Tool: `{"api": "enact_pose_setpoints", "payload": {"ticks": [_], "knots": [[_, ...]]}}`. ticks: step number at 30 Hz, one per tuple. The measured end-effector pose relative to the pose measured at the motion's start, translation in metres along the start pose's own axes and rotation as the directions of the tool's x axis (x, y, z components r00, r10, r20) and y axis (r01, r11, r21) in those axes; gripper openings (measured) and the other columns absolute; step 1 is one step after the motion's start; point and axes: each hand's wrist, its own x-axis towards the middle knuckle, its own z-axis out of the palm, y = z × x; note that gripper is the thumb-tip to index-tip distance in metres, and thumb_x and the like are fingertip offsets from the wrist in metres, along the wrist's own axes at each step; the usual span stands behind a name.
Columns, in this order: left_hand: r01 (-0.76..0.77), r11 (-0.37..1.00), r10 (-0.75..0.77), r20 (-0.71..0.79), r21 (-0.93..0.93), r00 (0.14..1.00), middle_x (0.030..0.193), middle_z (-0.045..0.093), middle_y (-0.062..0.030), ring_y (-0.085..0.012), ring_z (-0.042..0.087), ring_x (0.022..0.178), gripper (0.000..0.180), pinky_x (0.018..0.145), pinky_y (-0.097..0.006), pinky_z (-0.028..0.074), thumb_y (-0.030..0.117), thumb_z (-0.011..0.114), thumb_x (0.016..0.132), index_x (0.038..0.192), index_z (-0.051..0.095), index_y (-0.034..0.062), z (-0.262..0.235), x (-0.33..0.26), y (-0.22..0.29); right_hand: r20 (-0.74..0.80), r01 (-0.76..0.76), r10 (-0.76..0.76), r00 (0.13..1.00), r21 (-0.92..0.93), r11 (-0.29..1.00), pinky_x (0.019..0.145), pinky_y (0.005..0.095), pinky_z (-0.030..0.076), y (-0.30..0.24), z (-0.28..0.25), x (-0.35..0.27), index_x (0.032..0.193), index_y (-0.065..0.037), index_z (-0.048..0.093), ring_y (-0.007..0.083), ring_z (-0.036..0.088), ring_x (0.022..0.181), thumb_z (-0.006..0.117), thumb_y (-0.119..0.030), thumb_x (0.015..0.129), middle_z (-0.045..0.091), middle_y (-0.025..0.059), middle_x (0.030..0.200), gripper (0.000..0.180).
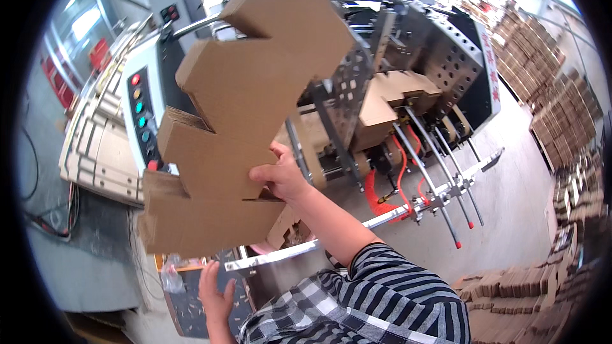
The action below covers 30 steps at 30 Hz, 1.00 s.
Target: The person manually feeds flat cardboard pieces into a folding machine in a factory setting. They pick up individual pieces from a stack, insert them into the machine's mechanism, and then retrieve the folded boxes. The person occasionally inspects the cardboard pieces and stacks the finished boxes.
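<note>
A stack of die-cut cardboard blanks [245, 121] is held up in front of the machine [408, 89], gripped at its right edge by the right hand [280, 175]. The left hand [215, 296] hangs below the stack, fingers loosely spread, holding nothing. Left of the stack, coloured buttons [141, 121] line the machine's panel.

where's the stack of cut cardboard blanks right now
In the head view the stack of cardboard blanks is held up left of centre by the right hand, in front of the machine's control panel.
</note>
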Motion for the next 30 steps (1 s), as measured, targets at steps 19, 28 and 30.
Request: {"api": "enact_pose_setpoints", "payload": {"ticks": [19, 28, 30], "knots": [[-0.365, 0.928, 0.345, 0.541, -0.076, 0.767, 0.127, 0.05, -0.0167, -0.0377, 0.054, 0.106, 0.066, 0.089, -0.043, 0.045, 0.019, 0.076, 0.068, 0.126, 0.048, 0.0059, 0.134, 0.093, 0.144, -0.62, 0.318, -0.349, 0.703, -0.166, 0.934, 0.087, 0.045, 0.051, -0.34, -0.263, 0.043, 0.12, -0.001, 0.052, 0.0312, 0.059, 0.099, 0.075, -0.013, 0.076, 0.059, 0.0132, 0.112, 0.051], [-0.249, 0.966, 0.244, 0.565, -0.07, 0.788, 0.127, 0.051, -0.0155, -0.0372, 0.055, 0.108, 0.067, 0.089, -0.042, 0.046, 0.013, 0.076, 0.066, 0.127, 0.049, 0.01, 0.159, 0.081, 0.12, -0.849, 0.198, -0.217, 0.481, -0.135, 0.971, 0.076, 0.0494, 0.054, -0.236, -0.356, 0.068, 0.107, 0.001, 0.058, 0.0292, 0.063, 0.089, 0.078, -0.007, 0.07, 0.062, 0.012, 0.101, 0.042], [-0.272, 0.96, 0.258, 0.578, -0.064, 0.774, 0.126, 0.052, -0.0156, -0.0376, 0.054, 0.109, 0.065, 0.089, -0.043, 0.046, 0.014, 0.075, 0.068, 0.127, 0.048, 0.01, 0.164, 0.082, 0.118, -0.86, 0.095, -0.106, 0.498, -0.067, 0.993, 0.075, 0.0509, 0.054, -0.235, -0.358, 0.067, 0.106, -0.001, 0.058, 0.0304, 0.063, 0.089, 0.078, -0.007, 0.071, 0.062, 0.0124, 0.099, 0.041]]}}
